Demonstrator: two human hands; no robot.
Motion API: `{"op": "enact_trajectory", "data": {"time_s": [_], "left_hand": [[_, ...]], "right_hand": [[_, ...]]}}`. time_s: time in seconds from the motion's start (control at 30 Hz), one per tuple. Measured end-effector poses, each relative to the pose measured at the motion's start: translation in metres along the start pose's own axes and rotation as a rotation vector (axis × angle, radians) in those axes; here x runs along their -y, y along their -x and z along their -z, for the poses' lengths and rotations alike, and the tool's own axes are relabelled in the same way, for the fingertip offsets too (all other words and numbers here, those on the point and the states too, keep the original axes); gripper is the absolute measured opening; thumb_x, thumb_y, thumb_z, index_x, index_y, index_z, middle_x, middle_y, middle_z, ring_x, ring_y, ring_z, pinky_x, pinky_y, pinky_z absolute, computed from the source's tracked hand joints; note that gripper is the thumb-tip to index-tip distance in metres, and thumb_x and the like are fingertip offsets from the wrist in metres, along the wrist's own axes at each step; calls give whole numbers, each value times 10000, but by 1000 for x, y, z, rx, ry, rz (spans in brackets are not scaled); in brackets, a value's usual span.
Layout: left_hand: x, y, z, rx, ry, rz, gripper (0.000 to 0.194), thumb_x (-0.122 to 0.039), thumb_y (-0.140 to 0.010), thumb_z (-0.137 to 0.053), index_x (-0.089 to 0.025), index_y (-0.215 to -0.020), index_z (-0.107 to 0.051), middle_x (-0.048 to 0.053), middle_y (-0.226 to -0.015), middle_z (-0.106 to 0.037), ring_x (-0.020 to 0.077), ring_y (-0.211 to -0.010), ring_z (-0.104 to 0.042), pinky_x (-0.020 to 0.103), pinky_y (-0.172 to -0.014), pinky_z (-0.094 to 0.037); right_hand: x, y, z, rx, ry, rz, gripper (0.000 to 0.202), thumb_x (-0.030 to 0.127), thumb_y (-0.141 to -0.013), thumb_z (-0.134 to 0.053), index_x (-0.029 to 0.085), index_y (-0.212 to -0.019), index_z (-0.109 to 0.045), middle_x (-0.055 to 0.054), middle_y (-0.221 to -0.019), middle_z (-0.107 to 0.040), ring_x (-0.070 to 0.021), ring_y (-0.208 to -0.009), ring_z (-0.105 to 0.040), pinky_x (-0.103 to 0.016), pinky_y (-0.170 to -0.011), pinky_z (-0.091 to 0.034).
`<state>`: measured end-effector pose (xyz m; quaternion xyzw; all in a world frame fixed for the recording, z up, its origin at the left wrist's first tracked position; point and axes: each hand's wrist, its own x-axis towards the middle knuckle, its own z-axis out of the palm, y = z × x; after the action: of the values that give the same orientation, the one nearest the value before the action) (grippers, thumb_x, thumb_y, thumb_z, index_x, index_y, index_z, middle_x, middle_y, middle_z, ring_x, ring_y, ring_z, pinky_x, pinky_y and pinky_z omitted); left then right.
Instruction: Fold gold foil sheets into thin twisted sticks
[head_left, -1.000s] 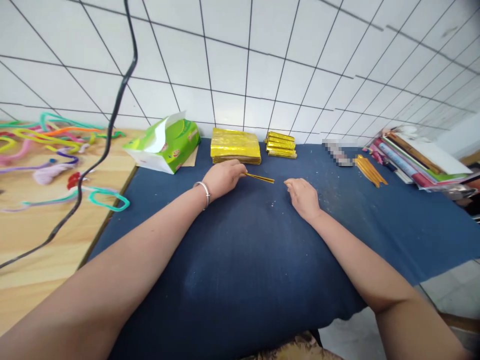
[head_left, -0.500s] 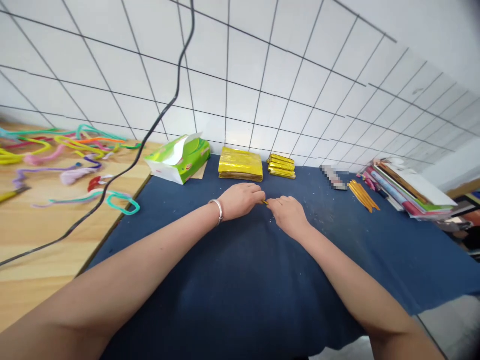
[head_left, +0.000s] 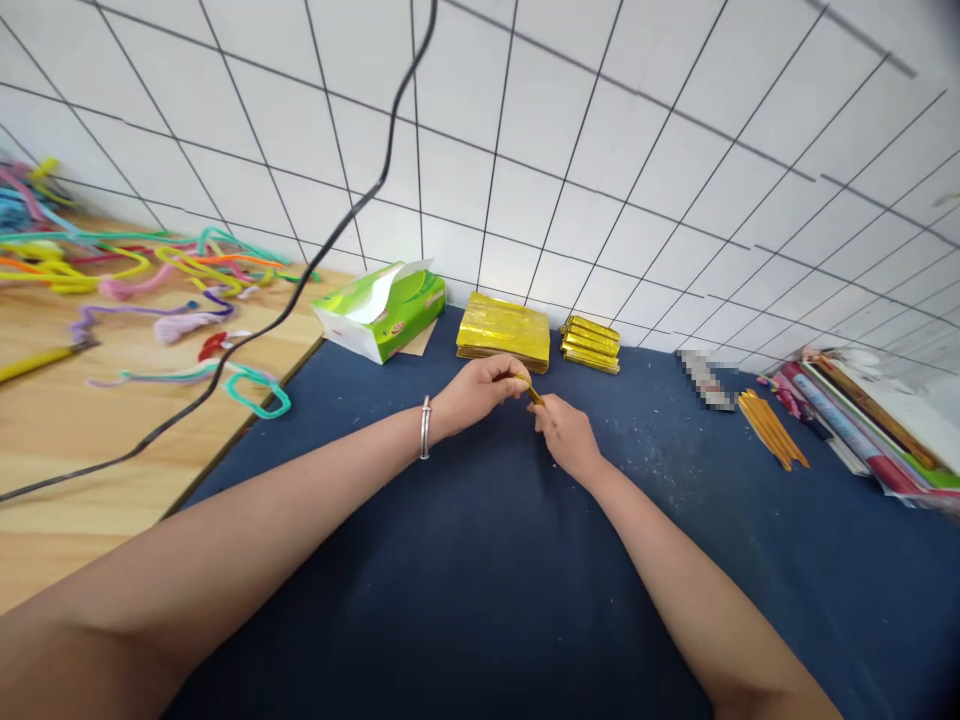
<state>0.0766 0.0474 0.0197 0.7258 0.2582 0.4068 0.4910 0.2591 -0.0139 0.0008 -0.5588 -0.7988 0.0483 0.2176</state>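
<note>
Between my two hands is a narrow, folded strip of gold foil paper (head_left: 534, 394), mostly hidden by the fingers. My left hand (head_left: 480, 392), with a silver bangle at the wrist, pinches its upper left end. Fingers of my right hand (head_left: 568, 432) are closed around its lower right end. Both hands are over the dark blue cloth (head_left: 465, 560). Just behind them lies a stack of gold foil paper sheets (head_left: 504, 330). To its right sits a small pile of folded gold paper pieces (head_left: 591, 344).
A green tissue pack (head_left: 382, 308) stands at the back left. Colourful fuzzy pipe cleaners (head_left: 150, 270) and a yellow-handled tool (head_left: 41, 362) lie on the wooden table. Flat orange-gold strips (head_left: 774, 430) and stacked books (head_left: 862, 425) are on the right. A black cable (head_left: 334, 238) hangs across the left.
My hands have turned at the wrists, and more of the gold strip now shows, slanting down to the right. The camera view has shifted and tilted slightly.
</note>
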Motion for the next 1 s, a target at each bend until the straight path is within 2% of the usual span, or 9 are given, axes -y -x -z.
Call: {"op": "enact_trajectory", "data": {"time_s": [0.1, 0.23, 0.4, 0.57, 0.67, 0.7, 0.8, 0.9, 1.0], "left_hand": [[-5, 4, -8, -19, 241, 132, 152, -287, -820, -534, -152, -861, -590, -17, -641, -521, 69, -543, -442, 188, -487, -327], [-12, 7, -11, -83, 391, 178, 177, -301, -827, -542, -143, -880, -601, 8, -674, -557, 66, -557, -463, 187, -494, -338], [-9, 6, -8, -161, 386, 183, 203, -336, -841, -534, -152, -906, -590, 42, -813, -620, 73, -614, -523, 202, -545, -403], [2, 3, 0, -161, 337, 134, 219, -348, -843, -538, -154, -933, -581, 59, -952, -643, 69, -659, -575, 211, -601, -452], [6, 0, 14, -87, 82, 80, 218, -342, -838, -543, -149, -928, -587, 40, -848, -651, 102, -709, -595, 243, -667, -470], [5, -1, 19, -41, -83, 48, 211, -339, -834, -547, -147, -905, -598, 34, -811, -647, 119, -738, -595, 259, -696, -471], [0, -3, 27, 120, -613, -129, 196, -329, -849, -524, -168, -890, -629, 34, -878, -645, 143, -821, -578, 287, -773, -450], [-5, -1, 21, 291, -934, -308, 238, -318, -893, -458, -173, -970, -631, 57, -910, -649, 162, -872, -580, 298, -809, -428], [-4, 3, 10, 350, -1126, -360, 274, -322, -910, -420, -176, -1021, -623, 65, -871, -650, 165, -824, -588, 290, -768, -419]], "right_hand": [[2, 3, 2, -34, -90, -15, 289, 358, -945, -303, 212, -890, -546, 0, -689, -589, -133, -642, -562, -227, -621, -383], [10, 5, 6, -87, -203, -15, 292, 358, -945, -302, 206, -897, -546, -2, -699, -575, -129, -652, -551, -229, -644, -394], [12, 6, 7, -130, -274, -32, 286, 356, -944, -314, 205, -878, -548, 2, -683, -578, -127, -655, -553, -230, -664, -401], [7, 5, 2, -182, -118, -18, 304, 373, -944, -320, 197, -880, -560, -20, -752, -620, -128, -673, -566, -223, -635, -376], [-1, 5, -1, -193, 67, 5, 327, 367, -952, -304, 191, -896, -574, -24, -747, -635, -125, -664, -570, -225, -612, -345], [-4, 5, -1, -195, 136, 16, 331, 360, -954, -301, 191, -896, -580, -24, -741, -639, -124, -664, -571, -228, -607, -333], [-12, 7, -2, -191, 295, 58, 335, 344, -959, -298, 195, -880, -588, -21, -731, -643, -122, -673, -570, -243, -601, -302], [-14, 7, -3, -168, 350, 102, 339, 344, -961, -290, 199, -871, -584, -18, -714, -637, -126, -673, -563, -257, -605, -293], [-13, 6, -6, -133, 332, 131, 351, 348, -961, -283, 192, -860, -580, -27, -717, -634, -134, -680, -562, -263, -614, -304]]}}
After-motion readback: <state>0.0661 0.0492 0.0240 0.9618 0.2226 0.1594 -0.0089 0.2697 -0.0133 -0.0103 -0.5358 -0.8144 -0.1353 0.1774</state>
